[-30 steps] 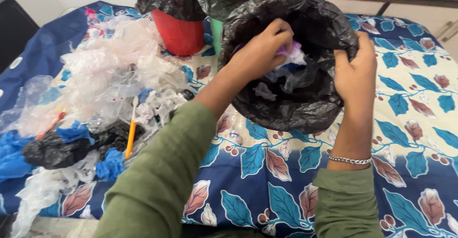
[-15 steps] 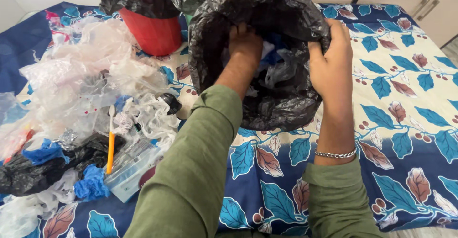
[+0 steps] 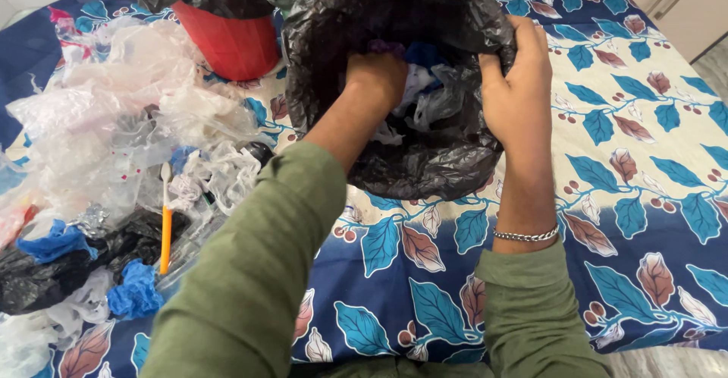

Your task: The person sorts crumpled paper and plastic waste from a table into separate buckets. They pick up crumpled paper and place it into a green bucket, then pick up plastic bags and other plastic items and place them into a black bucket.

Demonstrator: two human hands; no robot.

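- A leaf-patterned blue bedsheet [image 3: 644,166] covers the bed.
- A heap of clear and white plastic bags [image 3: 121,120] lies at the left, an orange toothbrush [image 3: 164,230] beside it.
- A black-lined bin [image 3: 425,166] sits mid-sheet, tipped toward the camera, with a red bin [image 3: 231,40] just behind.
- The right hand [image 3: 519,94] grips the liner's rim.
- The left hand [image 3: 375,78] is inside, clenched on crumpled scraps [image 3: 421,97].

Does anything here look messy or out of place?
Yes. An orange toothbrush lies in a loose heap of crumpled plastic bags spread over the leaf-patterned sheet on the left, odd among wrappers. The left hand is inside the black-lined bin.
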